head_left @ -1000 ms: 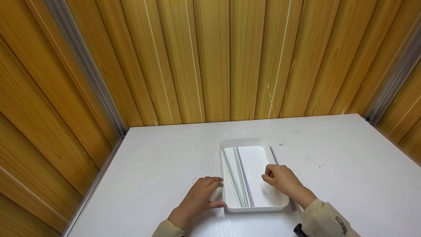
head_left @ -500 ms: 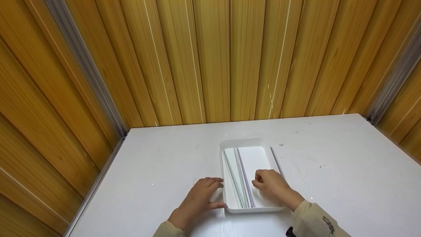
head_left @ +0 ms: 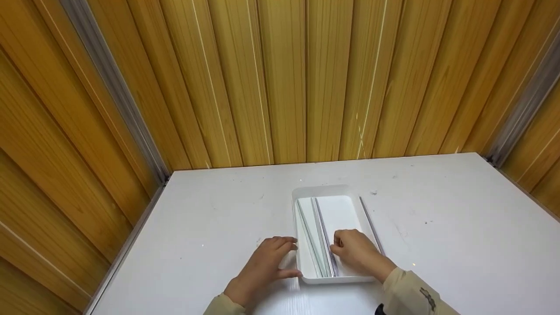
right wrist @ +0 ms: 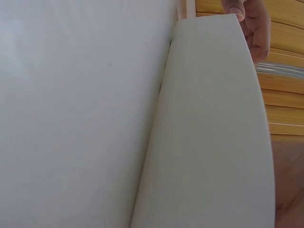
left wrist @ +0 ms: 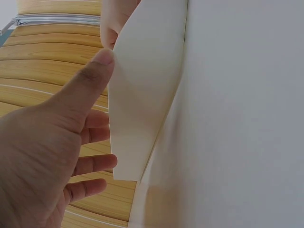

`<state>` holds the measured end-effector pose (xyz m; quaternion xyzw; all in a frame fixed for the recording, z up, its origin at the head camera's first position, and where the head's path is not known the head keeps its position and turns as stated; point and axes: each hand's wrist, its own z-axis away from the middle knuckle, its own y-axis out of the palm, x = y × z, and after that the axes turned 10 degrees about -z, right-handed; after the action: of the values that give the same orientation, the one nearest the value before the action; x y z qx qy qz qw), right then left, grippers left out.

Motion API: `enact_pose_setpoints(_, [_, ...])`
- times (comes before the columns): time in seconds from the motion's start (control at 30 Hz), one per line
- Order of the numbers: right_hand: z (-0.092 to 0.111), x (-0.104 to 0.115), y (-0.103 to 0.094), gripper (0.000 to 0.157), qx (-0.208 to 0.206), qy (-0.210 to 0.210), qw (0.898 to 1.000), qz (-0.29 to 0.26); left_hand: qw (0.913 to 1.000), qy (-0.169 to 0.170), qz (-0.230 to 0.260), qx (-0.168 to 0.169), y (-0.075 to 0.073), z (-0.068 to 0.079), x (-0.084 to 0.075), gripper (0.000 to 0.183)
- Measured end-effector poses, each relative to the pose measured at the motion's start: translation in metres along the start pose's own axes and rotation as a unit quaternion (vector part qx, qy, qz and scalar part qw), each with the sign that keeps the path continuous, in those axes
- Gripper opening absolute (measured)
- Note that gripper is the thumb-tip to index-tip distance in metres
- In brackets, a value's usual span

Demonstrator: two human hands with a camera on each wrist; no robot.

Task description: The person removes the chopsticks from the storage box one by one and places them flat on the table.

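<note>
A white rectangular tray (head_left: 323, 191) holds several thin, straw-like rods: pale green ones (head_left: 308, 227) toward the left and a purple one (head_left: 321, 221) beside them. My left hand (head_left: 264, 262) rests against the tray's outer left side. In the left wrist view its thumb (left wrist: 97, 66) touches the rim. My right hand (head_left: 358, 251) is low inside the tray, fingers curled, thumb tip right by the purple rod; whether it pinches the rod is unclear. In the right wrist view the tray wall (right wrist: 209, 118) hides most of this hand.
One dark thin rod (head_left: 370, 223) lies on the white table (head_left: 227, 205) along the outer right side of the tray. Small marks (head_left: 373, 192) dot the tabletop. Wood-patterned panels (head_left: 284, 87) stand behind the table and at both sides.
My right hand has moved left from the tray's right side to the purple rod, uncovering more of the dark rod outside. The left hand and tray have stayed in place.
</note>
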<state>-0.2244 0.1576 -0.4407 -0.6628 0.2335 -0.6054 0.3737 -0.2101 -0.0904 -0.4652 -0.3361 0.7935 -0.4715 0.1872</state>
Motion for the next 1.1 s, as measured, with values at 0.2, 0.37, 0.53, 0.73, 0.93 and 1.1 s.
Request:
enact_pose_setpoints(0.2, [-0.001,0.0,0.006,0.021,0.001,0.004,1.0,0.019,0.9999,-0.003,-0.004,0.016,-0.001,0.0,0.0,0.053])
enact_pose_setpoints(0.37, [-0.002,0.001,0.009,0.023,0.002,0.02,1.0,0.02,0.9994,-0.014,-0.004,0.031,-0.002,-0.001,-0.001,0.053])
enact_pose_setpoints(0.53, [-0.003,0.003,0.01,0.022,-0.002,0.021,0.999,0.026,0.9995,-0.015,-0.003,0.026,-0.001,-0.001,0.0,0.053])
enact_pose_setpoints(0.73, [-0.003,0.004,0.011,0.018,-0.002,0.02,0.999,0.031,0.9996,-0.005,-0.003,0.029,-0.002,0.0,0.0,0.052])
enact_pose_setpoints(0.93, [-0.004,0.004,0.012,0.018,-0.013,0.02,0.998,0.051,0.9992,-0.011,-0.001,0.038,-0.002,-0.001,0.0,0.053])
enact_pose_setpoints(1.1, [-0.005,0.003,0.013,0.019,-0.013,0.025,0.998,0.056,0.9991,-0.014,0.002,0.039,-0.002,0.0,0.0,0.053])
